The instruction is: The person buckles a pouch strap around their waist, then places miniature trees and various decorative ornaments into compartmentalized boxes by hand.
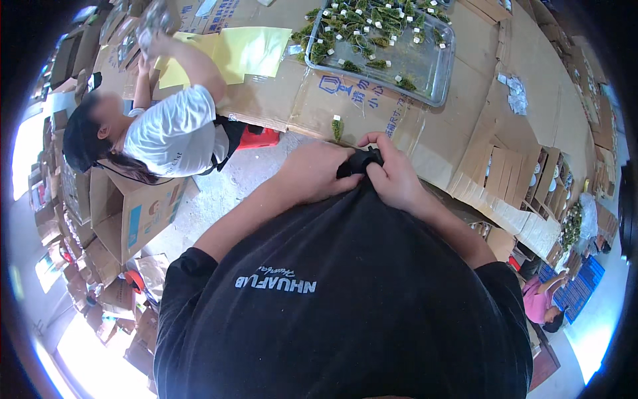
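Both my hands are at the front hem of my black shirt (352,279), close to the table edge. My left hand (318,171) has its fingers curled against a small black rounded thing (359,161) whose kind I cannot make out. From the other side, my right hand (397,174) pinches the same black thing and the bunched cloth, thumb and forefinger bent round it. Just beyond the hands, a small green bottle-brush tree (337,129) with a white block at its end lies on the cardboard-covered table (299,106).
A clear plastic tray (425,98) of several similar trees stands ahead. Yellow sheets (256,53) lie left of it. At the left a co-worker (169,133) in white reaches over the table. Divided cardboard boxes (508,173) stand right; an open carton (139,219) stands lower left.
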`<state>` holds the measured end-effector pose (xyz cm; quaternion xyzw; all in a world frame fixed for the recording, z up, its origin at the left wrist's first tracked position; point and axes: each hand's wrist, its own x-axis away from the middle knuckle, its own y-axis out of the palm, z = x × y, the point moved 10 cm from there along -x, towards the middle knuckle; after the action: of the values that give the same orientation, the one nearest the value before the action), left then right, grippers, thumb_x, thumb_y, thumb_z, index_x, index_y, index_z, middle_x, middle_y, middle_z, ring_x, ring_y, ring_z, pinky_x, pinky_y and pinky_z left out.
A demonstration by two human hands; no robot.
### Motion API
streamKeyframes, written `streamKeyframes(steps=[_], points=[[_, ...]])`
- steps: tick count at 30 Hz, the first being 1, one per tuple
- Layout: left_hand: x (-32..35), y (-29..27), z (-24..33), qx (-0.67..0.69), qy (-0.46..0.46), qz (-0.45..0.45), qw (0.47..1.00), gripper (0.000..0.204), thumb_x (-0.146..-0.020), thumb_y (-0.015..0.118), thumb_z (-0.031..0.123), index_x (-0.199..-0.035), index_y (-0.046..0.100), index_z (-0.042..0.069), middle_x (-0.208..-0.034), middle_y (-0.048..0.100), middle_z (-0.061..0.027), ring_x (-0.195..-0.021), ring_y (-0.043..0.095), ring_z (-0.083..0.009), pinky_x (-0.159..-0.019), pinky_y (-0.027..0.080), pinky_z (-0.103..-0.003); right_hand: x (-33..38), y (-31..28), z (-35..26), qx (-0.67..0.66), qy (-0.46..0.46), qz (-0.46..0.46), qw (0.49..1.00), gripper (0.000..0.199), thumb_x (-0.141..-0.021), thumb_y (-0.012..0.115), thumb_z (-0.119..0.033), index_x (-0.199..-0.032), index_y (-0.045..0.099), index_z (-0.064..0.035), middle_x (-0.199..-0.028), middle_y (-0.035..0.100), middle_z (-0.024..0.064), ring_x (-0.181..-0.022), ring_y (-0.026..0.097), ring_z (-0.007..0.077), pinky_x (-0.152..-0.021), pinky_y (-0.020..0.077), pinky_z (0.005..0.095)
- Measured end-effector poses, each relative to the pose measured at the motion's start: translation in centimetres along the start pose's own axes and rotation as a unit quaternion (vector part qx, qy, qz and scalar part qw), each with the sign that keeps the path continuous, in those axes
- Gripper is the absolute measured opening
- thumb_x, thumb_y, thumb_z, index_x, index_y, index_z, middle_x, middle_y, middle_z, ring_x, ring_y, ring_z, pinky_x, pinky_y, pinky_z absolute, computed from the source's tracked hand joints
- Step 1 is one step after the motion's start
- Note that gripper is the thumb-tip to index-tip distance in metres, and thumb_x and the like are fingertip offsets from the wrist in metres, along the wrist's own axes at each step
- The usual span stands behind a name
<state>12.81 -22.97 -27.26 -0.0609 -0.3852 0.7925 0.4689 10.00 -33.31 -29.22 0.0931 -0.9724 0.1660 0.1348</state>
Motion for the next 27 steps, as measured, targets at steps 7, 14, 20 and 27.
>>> streamKeyframes(steps=[7,14,20,27], points=[[0.6,0.1,-0.8,-0.007,-0.016,0.001,1.000,0.039,-0.083,0.071,0.041,-0.092,0.066,0.004,-0.085,0.067,-0.0181,-0.082,0.066,-0.0380,-0.073,0.053,-0.048,0.0,0.5,0.2,0.009,-0.005,0.008,1.000,0.033,-0.083,0.051,-0.007,-0.116,0.050,-0.0045,-0.085,0.062,0.0239,-0.078,0.063,0.0428,-0.073,0.0487,0.0478],[1.8,-0.1,-1.9,0.038,-0.046,0.015,0.998,0.038,-0.083,0.072,0.041,-0.089,0.067,0.003,-0.084,0.065,-0.0191,-0.083,0.065,-0.0376,-0.072,0.052,-0.046,-0.2,0.7,0.4,-0.018,0.017,0.010,1.000,0.029,-0.084,0.051,-0.008,-0.113,0.050,-0.0038,-0.082,0.061,0.0226,-0.077,0.064,0.0403,-0.073,0.0492,0.0449],[3.4,-0.5,-3.0,0.056,-0.097,-0.042,0.993,0.037,-0.083,0.073,0.039,-0.094,0.069,0.004,-0.087,0.067,-0.0189,-0.082,0.065,-0.0369,-0.072,0.052,-0.045,-0.2,0.9,0.7,-0.018,0.033,0.001,0.999,0.029,-0.084,0.053,-0.008,-0.112,0.050,-0.0033,-0.081,0.061,0.0216,-0.076,0.063,0.0386,-0.072,0.0490,0.0437],[5.5,-0.3,-3.5,0.154,-0.178,-0.096,0.967,0.036,-0.086,0.072,0.035,-0.095,0.066,0.001,-0.079,0.065,-0.0180,-0.074,0.065,-0.0304,-0.068,0.049,-0.039,0.0,1.2,-0.4,-0.002,0.039,-0.025,0.999,0.029,-0.083,0.054,-0.007,-0.112,0.050,-0.0031,-0.081,0.060,0.0205,-0.075,0.063,0.0373,-0.071,0.0481,0.0441]])
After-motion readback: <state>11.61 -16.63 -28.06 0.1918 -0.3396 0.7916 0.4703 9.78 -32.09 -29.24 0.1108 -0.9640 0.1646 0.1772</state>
